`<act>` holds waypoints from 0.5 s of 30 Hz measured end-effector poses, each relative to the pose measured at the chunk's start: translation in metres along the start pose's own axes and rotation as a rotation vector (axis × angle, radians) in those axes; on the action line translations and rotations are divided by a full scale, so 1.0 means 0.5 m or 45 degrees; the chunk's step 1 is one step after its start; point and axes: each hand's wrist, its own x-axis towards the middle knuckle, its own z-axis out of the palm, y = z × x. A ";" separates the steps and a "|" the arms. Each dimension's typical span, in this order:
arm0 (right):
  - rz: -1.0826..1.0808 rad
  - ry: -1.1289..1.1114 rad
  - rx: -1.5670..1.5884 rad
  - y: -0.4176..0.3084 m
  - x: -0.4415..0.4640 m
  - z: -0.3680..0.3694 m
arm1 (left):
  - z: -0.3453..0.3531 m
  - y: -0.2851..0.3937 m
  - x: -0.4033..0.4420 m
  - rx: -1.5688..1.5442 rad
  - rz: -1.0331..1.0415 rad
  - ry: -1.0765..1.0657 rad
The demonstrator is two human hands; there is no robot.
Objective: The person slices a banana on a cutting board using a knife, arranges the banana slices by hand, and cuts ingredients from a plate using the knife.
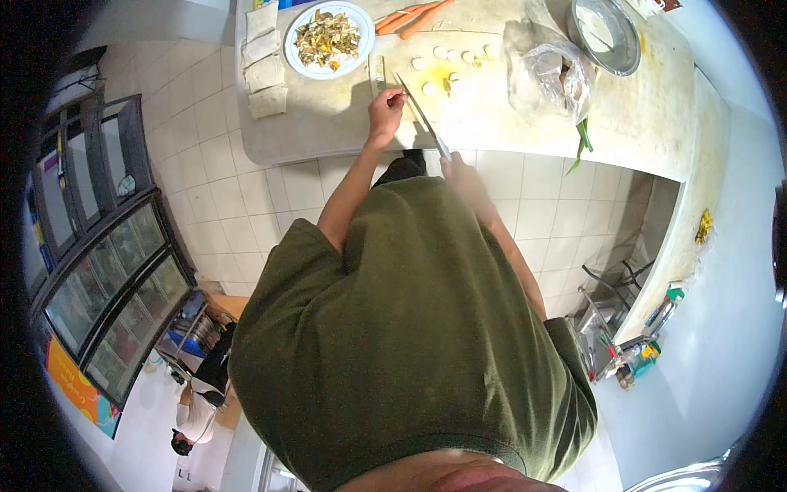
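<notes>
My right hand (465, 179), blurred by motion, grips the handle of a long knife (426, 121) near the table's front edge. The blade slants up and left over the tabletop. Close to its tip, my left hand (386, 115) is closed with the fingertips pinched together; whatever they may hold is too small to make out. Beyond the blade lie several small pale round slices (453, 54) on a wet, yellowish patch. Orange carrots (420, 20) rest farther back. To the left stands a white plate (292, 51) with a chopped mixture on it.
Pale square sheets (266, 72) line the table's left edge. A clear plastic bag (548, 69) with brown contents and a metal bowl (633, 51) of white liquid are at right. Green leaves (581, 146) hang over the front edge. Another person (199, 410) is at lower left.
</notes>
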 end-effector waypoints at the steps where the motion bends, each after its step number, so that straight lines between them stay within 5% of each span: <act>1: -0.008 -0.003 0.013 -0.002 0.000 0.002 | -0.001 0.000 -0.001 -0.006 -0.006 -0.001; 15: -0.020 0.061 0.113 0.055 0.053 0.073 | 0.019 -0.008 0.006 -0.196 -0.079 -0.056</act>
